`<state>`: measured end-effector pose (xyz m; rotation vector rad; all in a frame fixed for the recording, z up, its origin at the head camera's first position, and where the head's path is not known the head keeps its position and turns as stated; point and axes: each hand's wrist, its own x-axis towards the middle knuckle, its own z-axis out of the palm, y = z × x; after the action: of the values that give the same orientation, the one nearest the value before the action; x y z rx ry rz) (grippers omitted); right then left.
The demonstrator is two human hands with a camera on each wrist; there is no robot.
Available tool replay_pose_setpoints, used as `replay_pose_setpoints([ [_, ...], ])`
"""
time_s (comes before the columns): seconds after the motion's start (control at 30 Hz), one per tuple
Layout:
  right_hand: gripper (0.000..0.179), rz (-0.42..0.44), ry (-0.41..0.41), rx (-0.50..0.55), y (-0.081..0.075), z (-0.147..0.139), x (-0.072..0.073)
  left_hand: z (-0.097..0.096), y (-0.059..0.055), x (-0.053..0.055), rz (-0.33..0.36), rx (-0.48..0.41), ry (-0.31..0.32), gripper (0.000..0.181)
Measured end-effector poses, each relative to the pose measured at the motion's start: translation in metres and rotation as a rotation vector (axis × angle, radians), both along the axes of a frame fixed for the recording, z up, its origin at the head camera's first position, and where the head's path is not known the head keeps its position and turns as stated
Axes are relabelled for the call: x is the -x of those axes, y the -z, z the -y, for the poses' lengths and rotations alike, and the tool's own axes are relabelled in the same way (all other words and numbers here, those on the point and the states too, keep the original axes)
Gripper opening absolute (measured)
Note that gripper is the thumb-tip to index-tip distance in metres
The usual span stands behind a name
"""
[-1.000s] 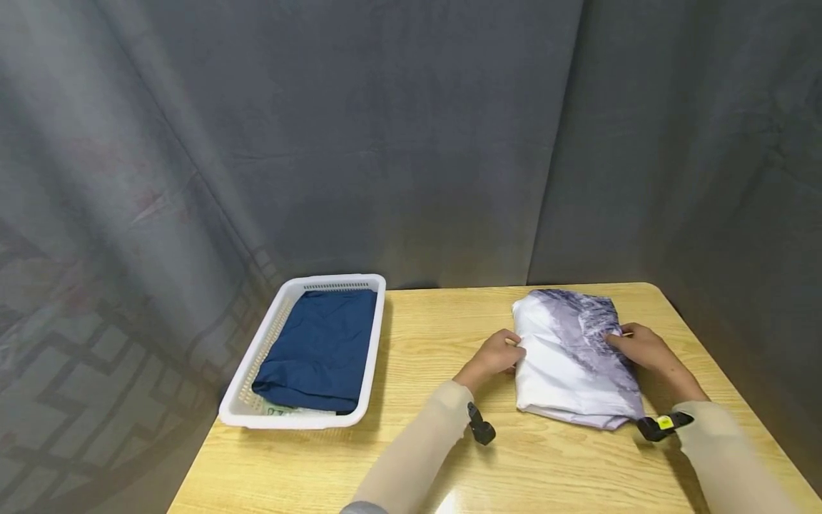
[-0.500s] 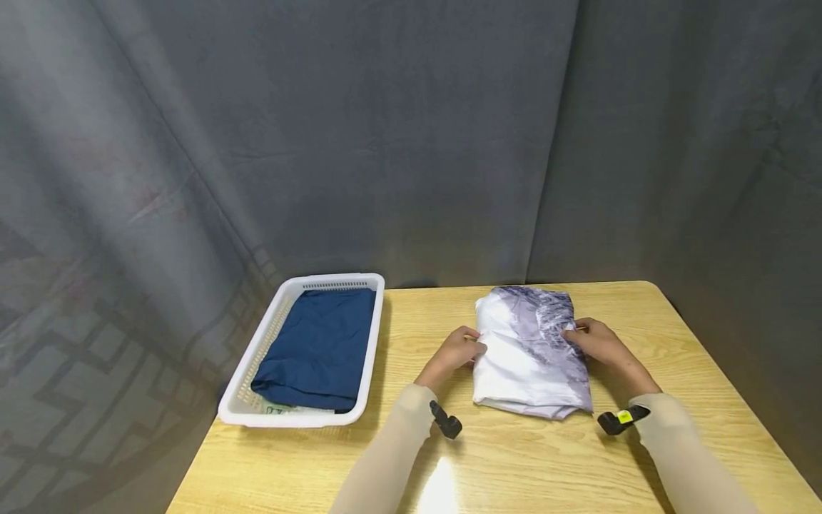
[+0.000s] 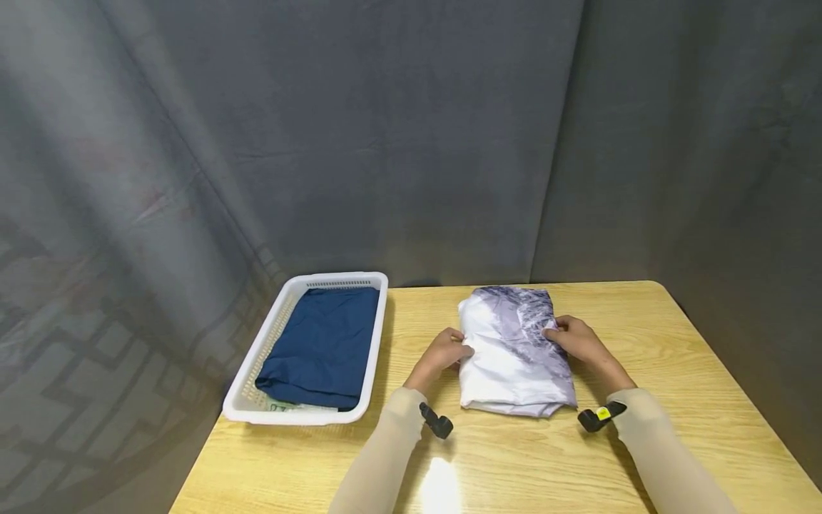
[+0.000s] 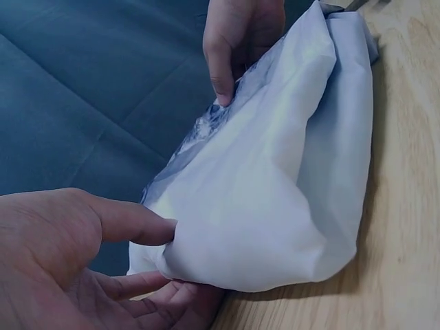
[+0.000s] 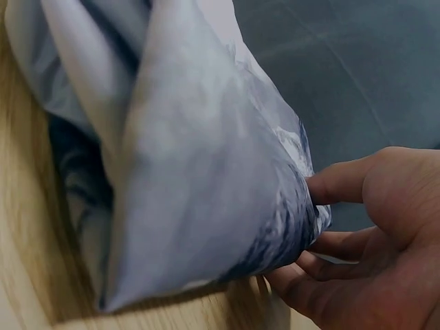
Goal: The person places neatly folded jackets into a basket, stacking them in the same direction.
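Note:
A folded white cloth with a grey and dark mountain-like print [image 3: 514,357] lies on the wooden table, between both hands. At its left edge the left hand [image 3: 442,350] pinches the fabric, thumb on top and fingers beneath, as the left wrist view shows on the folded cloth [image 4: 254,206]. My right hand [image 3: 576,338] grips the opposite, dark-printed edge in the same way; in the right wrist view the thumb presses on the cloth [image 5: 206,165] and the fingertips go under it. What kind of cloth item it is cannot be made out.
To the left stands a white plastic basket [image 3: 375,357] holding a folded navy cloth [image 3: 324,346], with something pale green and white under its near end. Grey curtains [image 3: 411,143] hang behind the table [image 3: 514,464] and at both sides.
Both hands have moved left with the folded printed cloth between them, bringing it closer to the basket. The basket and navy cloth stay in place.

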<state>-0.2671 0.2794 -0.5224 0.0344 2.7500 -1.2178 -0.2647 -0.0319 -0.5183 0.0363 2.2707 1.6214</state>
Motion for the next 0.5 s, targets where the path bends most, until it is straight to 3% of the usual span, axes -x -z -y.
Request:
replay_pose_setpoints([
  [0.27, 0.064, 0.017, 0.002, 0.026, -0.006, 0.007, -0.004, 0.004, -0.002, -0.002, -0.004, 0.022, -0.024, 0.039],
  [0.5, 0.062, 0.048, 0.016, -0.032, -0.009, 0.006, -0.009, 0.004, -0.011, -0.009, -0.052, 0.108, -0.099, 0.053],
])
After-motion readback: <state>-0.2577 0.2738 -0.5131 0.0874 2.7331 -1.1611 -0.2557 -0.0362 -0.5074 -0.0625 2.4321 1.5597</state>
